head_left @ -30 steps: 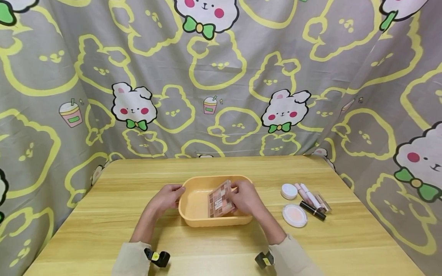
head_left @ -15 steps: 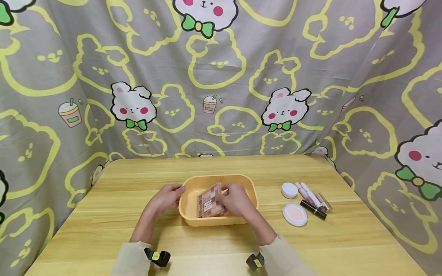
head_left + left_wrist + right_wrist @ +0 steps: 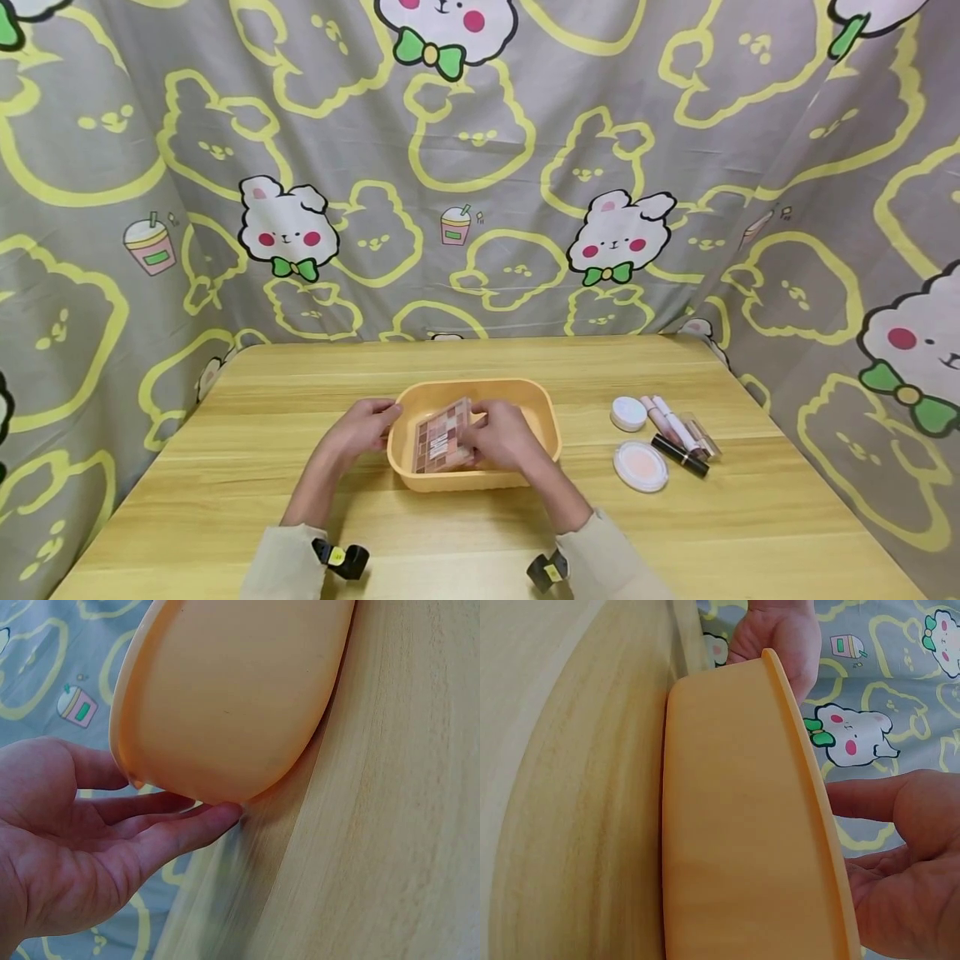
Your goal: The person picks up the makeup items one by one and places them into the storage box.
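Note:
A yellow-orange plastic basin [image 3: 480, 481] sits on the wooden table. My left hand [image 3: 365, 427] grips its left end, with the thumb at the rim and the fingers against the outer wall, as the left wrist view shows of the basin wall [image 3: 232, 697]. Inside the basin, an eyeshadow palette [image 3: 438, 442] with a grid of brown and pink pans leans tilted toward the left part. My right hand [image 3: 498, 435] reaches over the basin and holds the palette by its right edge. In the right wrist view the fingertips of my right hand [image 3: 907, 855] are hidden behind the basin wall.
To the right on the table lie a round pink compact [image 3: 641, 467], a small white round jar [image 3: 628, 414], a black tube [image 3: 679, 456] and several slim pink, white and clear tubes [image 3: 677, 427]. A patterned curtain [image 3: 480, 167] hangs behind the table.
My right hand has moved left with the palette, which now sits nearer the basin's left end and a little lower. The left hand keeps its place at the rim.

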### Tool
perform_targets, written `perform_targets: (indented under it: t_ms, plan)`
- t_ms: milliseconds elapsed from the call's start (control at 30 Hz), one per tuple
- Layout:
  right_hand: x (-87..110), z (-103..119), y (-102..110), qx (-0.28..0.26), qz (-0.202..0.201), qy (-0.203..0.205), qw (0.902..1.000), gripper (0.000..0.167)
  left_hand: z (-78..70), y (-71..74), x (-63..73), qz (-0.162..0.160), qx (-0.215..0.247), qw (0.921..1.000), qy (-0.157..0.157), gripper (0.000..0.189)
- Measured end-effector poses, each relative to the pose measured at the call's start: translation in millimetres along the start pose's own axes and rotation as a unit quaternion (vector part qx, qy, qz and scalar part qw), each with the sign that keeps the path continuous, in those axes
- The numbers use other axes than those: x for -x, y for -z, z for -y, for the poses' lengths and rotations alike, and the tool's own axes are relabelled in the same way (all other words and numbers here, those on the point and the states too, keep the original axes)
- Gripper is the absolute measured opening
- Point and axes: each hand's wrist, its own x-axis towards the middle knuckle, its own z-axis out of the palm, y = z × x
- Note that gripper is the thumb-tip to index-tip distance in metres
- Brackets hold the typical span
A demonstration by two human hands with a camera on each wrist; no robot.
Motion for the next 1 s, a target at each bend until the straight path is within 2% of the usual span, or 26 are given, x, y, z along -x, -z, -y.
perform_targets:
  t_ms: [167,433,1000]
  plan:
    - [0.6,1.3,-0.1,-0.017,0.013,-0.006,0.9997,0.060,-0.7,0.5,0.8,-0.011,-0.017,0.9997,0.012,0.047]
    - [0.6,2.2,-1.5,-0.044,0.033,-0.021,0.9983,0.061,-0.7,0.1,1.0,-0.012,-0.017,0.9997,0.009,0.046]
    - [0.9,0.7,-3.8,-0.044,0.024,-0.028,0.9984,0.056,-1.7,-1.2,-0.2,-0.012,-0.018,0.9997,0.011,0.046]
